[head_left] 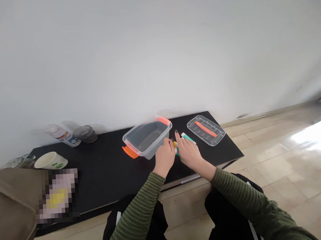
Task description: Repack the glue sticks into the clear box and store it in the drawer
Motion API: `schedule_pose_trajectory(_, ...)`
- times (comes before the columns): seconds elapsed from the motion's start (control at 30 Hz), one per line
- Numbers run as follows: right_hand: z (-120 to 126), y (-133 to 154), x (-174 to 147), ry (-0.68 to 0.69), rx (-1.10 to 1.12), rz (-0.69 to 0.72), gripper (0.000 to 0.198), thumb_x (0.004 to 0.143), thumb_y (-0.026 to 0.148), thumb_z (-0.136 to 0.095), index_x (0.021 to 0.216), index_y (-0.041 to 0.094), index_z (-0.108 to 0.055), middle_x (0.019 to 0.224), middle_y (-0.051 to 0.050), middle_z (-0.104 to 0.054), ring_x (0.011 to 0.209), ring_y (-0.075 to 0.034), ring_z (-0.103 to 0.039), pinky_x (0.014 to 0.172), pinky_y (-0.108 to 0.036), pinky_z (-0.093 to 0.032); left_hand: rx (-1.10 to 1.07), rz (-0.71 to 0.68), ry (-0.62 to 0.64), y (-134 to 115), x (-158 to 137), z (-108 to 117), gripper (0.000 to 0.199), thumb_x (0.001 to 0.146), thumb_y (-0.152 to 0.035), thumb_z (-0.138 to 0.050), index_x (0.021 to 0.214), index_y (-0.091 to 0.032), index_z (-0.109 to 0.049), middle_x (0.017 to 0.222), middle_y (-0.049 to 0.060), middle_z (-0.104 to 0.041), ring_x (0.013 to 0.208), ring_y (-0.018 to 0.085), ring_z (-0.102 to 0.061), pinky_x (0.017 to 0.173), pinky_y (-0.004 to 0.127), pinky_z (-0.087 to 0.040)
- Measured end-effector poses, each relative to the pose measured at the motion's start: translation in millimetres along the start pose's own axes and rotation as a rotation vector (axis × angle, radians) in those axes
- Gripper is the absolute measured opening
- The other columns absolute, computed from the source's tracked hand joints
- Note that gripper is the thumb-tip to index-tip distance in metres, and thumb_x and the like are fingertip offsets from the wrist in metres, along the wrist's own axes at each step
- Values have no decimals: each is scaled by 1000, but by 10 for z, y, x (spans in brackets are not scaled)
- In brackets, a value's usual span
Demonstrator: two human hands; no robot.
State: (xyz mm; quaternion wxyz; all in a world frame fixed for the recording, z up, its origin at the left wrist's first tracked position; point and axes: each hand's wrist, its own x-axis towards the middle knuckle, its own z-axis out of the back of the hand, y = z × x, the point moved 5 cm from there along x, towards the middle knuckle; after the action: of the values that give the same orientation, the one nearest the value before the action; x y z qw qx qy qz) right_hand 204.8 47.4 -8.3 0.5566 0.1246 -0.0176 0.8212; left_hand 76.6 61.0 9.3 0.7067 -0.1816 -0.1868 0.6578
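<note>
Small yellow piece (175, 144), green patch just below it: sits in the gap between the two hands, at the left fingertips and beside the right fingers, partly hidden. Left hand (164, 156): fingers curled in narrow; cannot tell whether they grip it. Right hand (189, 153): index extended, other fingers bent; hold unclear. White-and-green tube (188, 138) just beyond right knuckles. Clear container (154, 148) beside left hand; clear lid (212, 137) off, farther right, on black table (104, 177).

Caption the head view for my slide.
Left hand and right hand close together beside an open clear box, a green-and-white tube and clear lid nearby on the black table.
</note>
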Motion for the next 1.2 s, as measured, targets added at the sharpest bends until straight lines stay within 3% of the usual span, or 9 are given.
schedule_pose_trajectory(0.1, 130, -364, -4, 2, -32, -188, 84, 86, 7, -47, 160, 14, -9, 113, -17, -65, 103, -29, -61, 85, -39, -48, -2, 54, -76, 61, 30, 141, 28, 105, -30, -24, 108, -17, -49, 85, 11, -71, 81, 27, -71, 67, 31, -43)
schedule_pose_trajectory(0.17, 104, -750, -16, 46, 64, -385, 88, 84, 10, -51, 160, 14, -8, 120, -17, -64, 105, -30, -62, 81, -37, -48, 32, 42, -38, 68, 20, 104, 28, 105, -32, -25, 110, -18, -48, 84, 9, -71, 81, 27, -71, 68, 32, -44)
schedule_pose_trajectory(0.27, -99, -1249, -27, 139, 232, -592, 94, 82, 20, -56, 159, 11, -4, 126, -18, -63, 108, -32, -64, 78, -36, -48, 157, -24, 133, 24, -27, -216, 29, 104, -39, -30, 112, -19, -50, 89, 9, -71, 85, 28, -71, 71, 34, -47)
schedule_pose_trajectory(0.37, -354, -1472, 4, 229, 286, -620, 97, 80, 26, -60, 159, 9, -5, 133, -21, -60, 112, -35, -63, 82, -37, -48, 315, -82, 238, 4, -61, -635, 32, 103, -42, -36, 116, -17, -52, 108, 14, -66, 93, 30, -70, 73, 37, -50)
schedule_pose_trajectory(0.47, -510, -1492, 65, 242, 272, -578, 95, 80, 26, -63, 158, 10, -12, 141, -22, -53, 117, -34, -61, 87, -36, -47, 399, -122, 262, 44, -47, -940, 33, 101, -40, -42, 121, -16, -52, 121, 16, -57, 95, 29, -70, 73, 36, -52)
schedule_pose_trajectory(0.6, -551, -1436, 148, 204, 235, -539, 87, 81, 25, -64, 155, 11, -21, 136, -21, -56, 120, -31, -59, 92, -35, -45, 378, -152, 244, 113, 4, -1076, 32, 99, -37, -48, 125, -17, -51, 123, 14, -50, 98, 25, -68, 71, 32, -53)
schedule_pose_trajectory(0.73, -549, -1393, 184, 196, 218, -501, 77, 84, 32, -68, 149, 12, -34, 134, -20, -57, 120, -30, -58, 92, -34, -45, 361, -162, 212, 133, 50, -1049, 29, 98, -32, -50, 123, -19, -51, 123, 12, -49, 106, 25, -63, 73, 31, -54)
schedule_pose_trajectory(0.93, -532, -1365, 175, 195, 190, -438, 39, 93, 28, -58, 130, 14, -57, 124, -15, -62, 114, -26, -60, 92, -32, -45, 303, -173, 109, 209, 120, -996, 26, 94, -23, -56, 118, -17, -49, 121, 12, -50, 110, 24, -59, 84, 32, -52)
schedule_pose_trajectory(1.2, -251, -1068, 116, 107, 271, -286, 35, 90, 14, -54, 123, 16, -64, 121, -10, -66, 118, -22, -57, 95, -29, -43, 203, -139, 61, 193, 111, -770, 40, 87, -22, -66, 121, -14, -49, 127, 14, -50, 113, 26, -60, 86, 33, -51)
